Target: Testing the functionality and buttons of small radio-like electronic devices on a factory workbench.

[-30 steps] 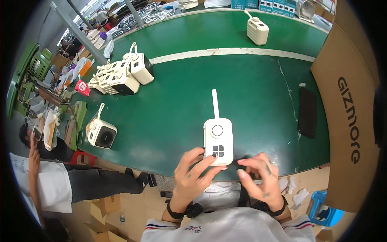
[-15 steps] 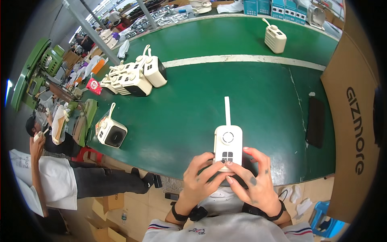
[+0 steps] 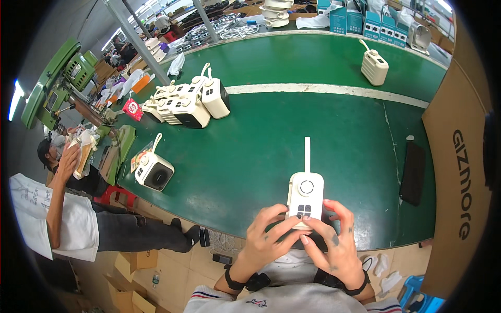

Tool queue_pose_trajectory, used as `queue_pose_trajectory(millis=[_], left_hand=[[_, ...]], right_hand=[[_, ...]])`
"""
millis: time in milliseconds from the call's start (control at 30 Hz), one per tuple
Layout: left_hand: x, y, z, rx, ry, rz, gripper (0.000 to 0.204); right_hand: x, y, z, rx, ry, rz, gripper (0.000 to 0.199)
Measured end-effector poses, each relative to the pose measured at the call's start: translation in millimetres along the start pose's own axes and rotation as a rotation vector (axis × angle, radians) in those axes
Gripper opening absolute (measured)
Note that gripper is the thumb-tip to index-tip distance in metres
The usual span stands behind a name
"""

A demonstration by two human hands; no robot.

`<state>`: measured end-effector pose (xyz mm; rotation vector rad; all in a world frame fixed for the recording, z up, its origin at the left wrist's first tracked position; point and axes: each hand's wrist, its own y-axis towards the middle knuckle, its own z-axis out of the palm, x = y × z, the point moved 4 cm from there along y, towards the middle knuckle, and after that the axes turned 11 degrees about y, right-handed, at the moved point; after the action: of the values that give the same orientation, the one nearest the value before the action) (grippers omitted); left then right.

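A cream portable speaker (image 3: 306, 195) with a round knob, dark square buttons and an upright strap stands at the near edge of the green table. My left hand (image 3: 271, 235) grips its left side, fingers curled, with a fingertip on the lower buttons. From the other side my right hand (image 3: 334, 237) holds it, its index finger bent to the buttons and its thumb below. Both thumbs come close together in front of the speaker. The speaker's underside is hidden.
On the green table (image 3: 271, 161), a similar speaker (image 3: 155, 172) sits left, a cluster of speakers (image 3: 182, 107) farther back, another speaker (image 3: 374, 68) far right. A dark flat object (image 3: 413, 173) lies beside a tall cardboard box (image 3: 459, 156). A co-worker (image 3: 68, 219) stands left, near a green drill press (image 3: 78, 73).
The whole view has shifted, so the table and its things appear slightly lower and farther right. My hands keep their hold on the speaker. The co-worker's raised hand has moved to a cream part.
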<state>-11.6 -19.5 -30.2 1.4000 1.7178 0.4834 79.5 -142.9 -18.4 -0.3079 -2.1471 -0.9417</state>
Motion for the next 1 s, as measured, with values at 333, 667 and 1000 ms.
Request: queue_pose_trajectory(millis=[333,667,1000], left_hand=[[-3,1,-1,0.007,-0.011,0.007,0.045],[-1,4,-1,0.028,-0.008,0.037,0.048],[60,13,-86,-0.090,0.382,0.018,0.050]], right_hand=[[2,1,-5,0.036,0.022,0.029,0.045],[4,18,-24,0.209,-0.042,0.034,0.049],[3,74,-16,0.635,-0.111,0.026,0.068]])
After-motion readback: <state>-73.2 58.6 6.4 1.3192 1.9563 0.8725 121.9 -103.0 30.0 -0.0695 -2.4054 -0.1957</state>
